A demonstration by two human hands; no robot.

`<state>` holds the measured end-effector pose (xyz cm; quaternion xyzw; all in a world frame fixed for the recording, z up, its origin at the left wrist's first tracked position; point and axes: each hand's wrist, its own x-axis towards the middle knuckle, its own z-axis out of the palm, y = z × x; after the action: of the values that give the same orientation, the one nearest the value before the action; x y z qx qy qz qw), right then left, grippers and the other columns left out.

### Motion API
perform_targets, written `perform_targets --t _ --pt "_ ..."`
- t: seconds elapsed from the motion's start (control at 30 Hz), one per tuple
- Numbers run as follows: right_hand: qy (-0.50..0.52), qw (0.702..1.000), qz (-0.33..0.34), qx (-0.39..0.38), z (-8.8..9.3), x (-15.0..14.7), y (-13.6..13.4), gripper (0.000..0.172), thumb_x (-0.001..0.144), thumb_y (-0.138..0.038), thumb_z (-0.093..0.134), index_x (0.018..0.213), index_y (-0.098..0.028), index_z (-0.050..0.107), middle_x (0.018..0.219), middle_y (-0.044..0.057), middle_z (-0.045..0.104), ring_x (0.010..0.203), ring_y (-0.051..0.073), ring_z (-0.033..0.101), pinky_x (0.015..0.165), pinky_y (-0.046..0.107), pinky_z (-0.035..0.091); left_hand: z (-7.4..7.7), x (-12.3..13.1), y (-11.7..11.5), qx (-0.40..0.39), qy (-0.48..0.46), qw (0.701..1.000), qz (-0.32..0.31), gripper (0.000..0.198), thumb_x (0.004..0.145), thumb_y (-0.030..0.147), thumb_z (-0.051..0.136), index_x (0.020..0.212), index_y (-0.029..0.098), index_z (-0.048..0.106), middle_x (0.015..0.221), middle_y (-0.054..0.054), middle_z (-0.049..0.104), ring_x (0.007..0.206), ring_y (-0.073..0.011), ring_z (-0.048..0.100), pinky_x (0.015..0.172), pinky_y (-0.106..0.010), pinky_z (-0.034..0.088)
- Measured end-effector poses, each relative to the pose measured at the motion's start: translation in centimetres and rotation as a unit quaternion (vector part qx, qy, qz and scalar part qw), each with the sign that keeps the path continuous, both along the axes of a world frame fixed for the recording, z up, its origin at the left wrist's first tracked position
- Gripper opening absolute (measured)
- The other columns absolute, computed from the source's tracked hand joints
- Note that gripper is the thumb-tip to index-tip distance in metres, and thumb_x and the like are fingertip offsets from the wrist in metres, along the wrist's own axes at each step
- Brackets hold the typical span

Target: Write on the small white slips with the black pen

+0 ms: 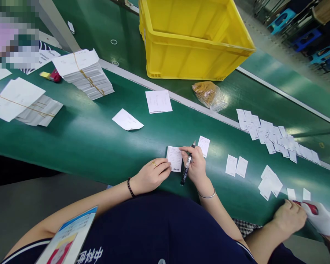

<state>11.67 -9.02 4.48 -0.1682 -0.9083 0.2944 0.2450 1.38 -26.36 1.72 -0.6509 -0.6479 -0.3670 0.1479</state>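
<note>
A small stack of printed white cards (174, 159) stands on the green table in front of me. My left hand (151, 174), with a ring and a dark bead bracelet, grips the stack's left edge. My right hand (195, 163) holds a black pen (187, 167) between its fingers, tip pointing up and away, and its thumb and index finger touch the stack's upper right corner. One loose card (204, 146) lies just beyond my right hand. Two more cards (231, 165) lie side by side farther right.
A yellow crate (192, 55) and a bag of rubber bands (209, 94) stand beyond the table's rail. Banded paper bundles (85, 75) lie at left, loose sheets (158, 101) mid-table, many cards (275, 135) at right. A co-worker's bare hand and gloved hand hold a red tool (313, 209) at lower right.
</note>
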Motion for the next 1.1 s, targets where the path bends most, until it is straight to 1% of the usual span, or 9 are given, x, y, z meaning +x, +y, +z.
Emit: perform_targets --t 0.17,0.27,0.37,0.47,0.63,0.77,0.87,0.97,1.1 --pt "0.051 0.987 -0.041 -0.149 0.1 -0.3 -0.2 0.015 0.084 -0.025 0.067 0.095 -0.024 0.056 0.083 0.000 0.069 0.074 0.016 0.065 0.068 0.031 0.053 -0.3 0.1 -0.1 -0.009 -0.015 1.000 -0.003 0.016 0.090 0.004 0.053 0.100 0.012 0.062 0.099 -0.011 0.067 0.100 -0.0203 0.064 0.086 -0.035 0.061" --pt "0.093 0.966 -0.107 -0.215 0.8 0.2 2.1 0.019 0.082 -0.027 0.068 0.094 -0.022 0.054 0.086 0.001 0.070 0.076 0.015 0.066 0.071 0.030 0.052 -0.3 0.2 -0.1 -0.012 -0.020 1.000 0.010 0.020 0.089 0.004 0.054 0.108 0.010 0.060 0.103 -0.013 0.066 0.098 -0.0207 0.064 0.085 -0.036 0.061" --pt "0.120 0.956 -0.190 -0.189 1.2 1.2 6.3 0.020 0.081 -0.031 0.067 0.092 -0.021 0.053 0.087 0.003 0.069 0.081 0.016 0.064 0.078 0.033 0.050 -0.1 0.2 0.0 -0.006 -0.013 1.000 0.010 0.022 0.088 0.004 0.057 0.110 0.007 0.058 0.104 -0.014 0.065 0.096 -0.0212 0.065 0.084 -0.036 0.061" --pt "0.080 0.952 -0.235 -0.178 0.5 2.1 9.9 0.021 0.079 -0.033 0.063 0.092 -0.020 0.052 0.085 0.004 0.068 0.079 0.018 0.063 0.077 0.035 0.049 0.1 0.2 0.1 -0.009 -0.021 1.000 0.002 0.022 0.089 0.005 0.057 0.110 0.008 0.058 0.102 -0.014 0.066 0.096 -0.0217 0.065 0.084 -0.037 0.061" --pt "0.018 0.954 -0.264 -0.141 -1.4 2.2 11.6 0.020 0.079 -0.033 0.058 0.093 -0.019 0.055 0.092 0.007 0.069 0.083 0.020 0.063 0.079 0.038 0.048 -0.2 0.1 -0.1 -0.017 -0.039 0.999 -0.012 0.020 0.089 0.006 0.056 0.108 0.012 0.060 0.098 -0.010 0.067 0.099 -0.0213 0.065 0.086 -0.037 0.061" --pt "0.075 0.956 -0.258 -0.116 -0.8 2.0 10.2 0.026 0.081 -0.031 0.059 0.104 -0.020 0.057 0.109 0.009 0.068 0.098 0.019 0.064 0.088 0.038 0.047 -0.4 0.1 -0.2 -0.027 -0.029 0.999 -0.014 0.018 0.087 0.003 0.057 0.102 0.013 0.063 0.100 -0.009 0.068 0.101 -0.0208 0.064 0.088 -0.035 0.060" --pt "0.098 0.957 -0.199 -0.188 0.5 1.9 7.2 0.029 0.089 -0.038 0.054 0.111 -0.020 0.057 0.088 0.003 0.070 0.073 0.015 0.063 0.072 0.032 0.049 -0.5 0.1 -0.2 -0.021 -0.026 0.999 -0.010 0.018 0.087 0.003 0.058 0.100 0.012 0.064 0.099 -0.009 0.069 0.101 -0.0203 0.064 0.089 -0.034 0.060" --pt "0.052 0.959 -0.093 -0.262 1.1 1.6 3.2 0.031 0.094 -0.044 0.048 0.105 -0.019 0.065 0.064 -0.002 0.061 0.053 0.012 0.051 0.055 0.027 0.044 -0.4 0.1 -0.1 -0.018 -0.018 1.000 -0.010 0.016 0.088 0.004 0.057 0.099 0.012 0.064 0.099 -0.010 0.069 0.101 -0.0202 0.063 0.088 -0.034 0.060" --pt "0.012 0.956 0.009 -0.293 0.7 1.0 -0.7 0.024 0.093 -0.039 0.052 0.095 -0.021 0.067 0.072 0.001 0.066 0.056 0.012 0.058 0.051 0.025 0.047 -0.2 0.0 0.0 -0.007 0.001 1.000 -0.006 0.013 0.088 0.004 0.056 0.096 0.011 0.064 0.098 -0.011 0.069 0.100 -0.0215 0.064 0.085 -0.036 0.061"
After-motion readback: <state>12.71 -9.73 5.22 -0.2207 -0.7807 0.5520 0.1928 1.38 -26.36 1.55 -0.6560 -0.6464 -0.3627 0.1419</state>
